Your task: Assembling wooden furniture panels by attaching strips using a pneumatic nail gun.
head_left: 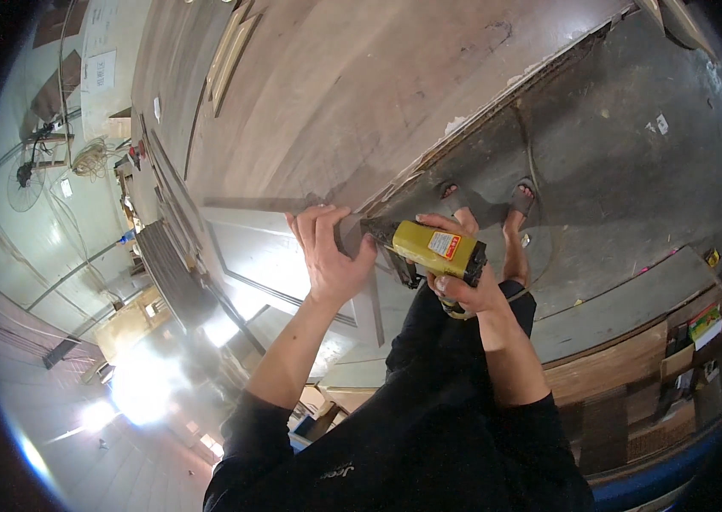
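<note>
- The nail gun [436, 247] has a yellow body with a small red-and-white label and a dark nose and magazine; its nose points left at the corner of a wooden door panel [310, 94].
- The door panel is large and brown, with a raised moulded frame [269, 256] near the hands; it lies flat and fills the upper left.
- The panel's edge runs diagonally up to the right; beyond it is open grey concrete floor [634, 162], where the person's sandalled feet stand.
- The left hand [327, 252] lies palm down on the panel corner, fingers spread and curled over the edge.
- The right hand [463, 273] is closed around the nail gun's grip, wrist bent inward.
</note>
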Motion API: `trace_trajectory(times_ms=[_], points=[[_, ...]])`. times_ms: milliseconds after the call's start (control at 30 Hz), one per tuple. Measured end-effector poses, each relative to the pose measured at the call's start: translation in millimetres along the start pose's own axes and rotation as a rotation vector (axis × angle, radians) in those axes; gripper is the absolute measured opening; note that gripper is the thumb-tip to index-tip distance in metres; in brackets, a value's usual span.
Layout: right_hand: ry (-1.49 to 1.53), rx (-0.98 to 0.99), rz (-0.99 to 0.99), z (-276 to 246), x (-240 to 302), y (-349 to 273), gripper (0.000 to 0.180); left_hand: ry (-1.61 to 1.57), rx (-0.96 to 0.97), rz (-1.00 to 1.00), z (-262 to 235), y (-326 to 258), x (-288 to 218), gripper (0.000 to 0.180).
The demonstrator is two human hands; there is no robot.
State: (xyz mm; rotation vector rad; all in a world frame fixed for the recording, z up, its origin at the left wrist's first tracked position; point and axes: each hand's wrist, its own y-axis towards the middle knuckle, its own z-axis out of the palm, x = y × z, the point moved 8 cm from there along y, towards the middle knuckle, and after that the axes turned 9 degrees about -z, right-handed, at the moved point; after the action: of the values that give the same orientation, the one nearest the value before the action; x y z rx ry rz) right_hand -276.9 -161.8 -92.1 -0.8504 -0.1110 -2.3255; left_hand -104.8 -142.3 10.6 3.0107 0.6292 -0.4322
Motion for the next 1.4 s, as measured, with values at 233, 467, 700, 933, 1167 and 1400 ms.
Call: trace_trajectory(times_ms=[233, 467, 700, 933, 1167, 1400], points=[[0.007, 0.013, -0.005, 0.3, -7.1, -4.5, 0.091, 0.000, -0.003, 0.013, 0.3, 1.0, -0.1, 0.049], [0.046, 0.020, -0.100, 6.3, 1.3, -4.6, 0.078, 0.015, 0.014, 0.000, 0.1, -0.4, 2.9, 0.051], [-0.193, 0.031, -0.258, -1.8, 32.6, -14.0, 0.080, 0.023, 0.005, 0.001, 2.9, -3.7, 1.0, 0.051], [-0.687, 0.027, -0.419, 28.8, 177.5, 19.8, 0.080, -0.026, -0.027, -0.026, -10.7, -2.2, 0.4, 0.054], [-1.757, 0.179, -0.079, 135.2, 211.5, 126.4, 0.083, -0.146, -0.327, -0.468, -49.7, -106.2, 63.4, 0.063], [-2.321, 0.389, -0.426, 148.2, 118.4, 192.6, 0.061, -1.207, -0.742, -1.224, 10.0, -256.4, 136.6, 0.068]])
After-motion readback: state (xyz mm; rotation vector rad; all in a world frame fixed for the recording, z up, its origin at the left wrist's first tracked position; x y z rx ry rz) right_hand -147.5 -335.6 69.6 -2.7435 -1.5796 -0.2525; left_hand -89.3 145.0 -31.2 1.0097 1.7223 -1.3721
